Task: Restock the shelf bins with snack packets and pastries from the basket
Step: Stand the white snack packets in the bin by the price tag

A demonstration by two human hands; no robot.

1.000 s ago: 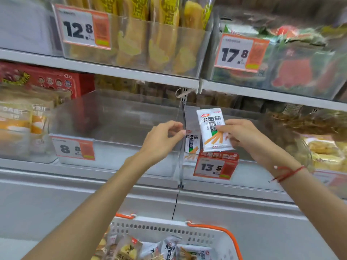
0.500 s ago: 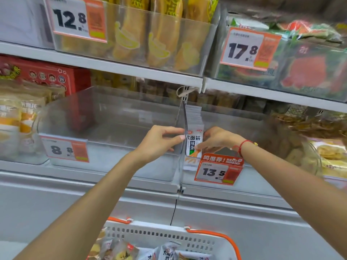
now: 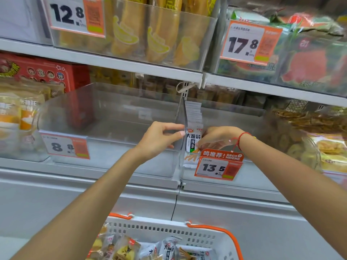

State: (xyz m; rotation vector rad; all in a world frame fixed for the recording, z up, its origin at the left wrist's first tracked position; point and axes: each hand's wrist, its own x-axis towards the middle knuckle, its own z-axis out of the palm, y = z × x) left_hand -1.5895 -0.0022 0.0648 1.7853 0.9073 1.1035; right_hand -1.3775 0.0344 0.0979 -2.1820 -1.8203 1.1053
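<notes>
**Packet going upright into the front of the row**

Nearest, at the bottom edge, the white perforated plastic basket with orange handles [image 3: 221,239] holds more snack packets in clear and white wrappers, among them pastries [image 3: 124,248] on its left side.

Above it both forearms reach up to the middle shelf. The right hand [image 3: 216,137], with a red string bracelet at the wrist, has its fingers curled round the right edge of a white snack packet printed with black characters and a green band [image 3: 193,141], pinching it. The packet stands upright, long axis vertical, at the front left corner of the clear plastic shelf bin carrying the orange 13.5 price tag [image 3: 218,167], just behind the bin's front wall. The left hand [image 3: 161,137] lies just to the packet's left with fingers extended against the transparent divider between bins; it clasps nothing that I can see.

Behind the held packet a row of matching white packets [image 3: 194,113] runs back into the bin. So the coming move looks like a short push down and back, with the right hand doing the work, being the one on the packet.

Left of the divider sits an empty-looking clear bin with an 8.8 tag [image 3: 64,147]
</notes>
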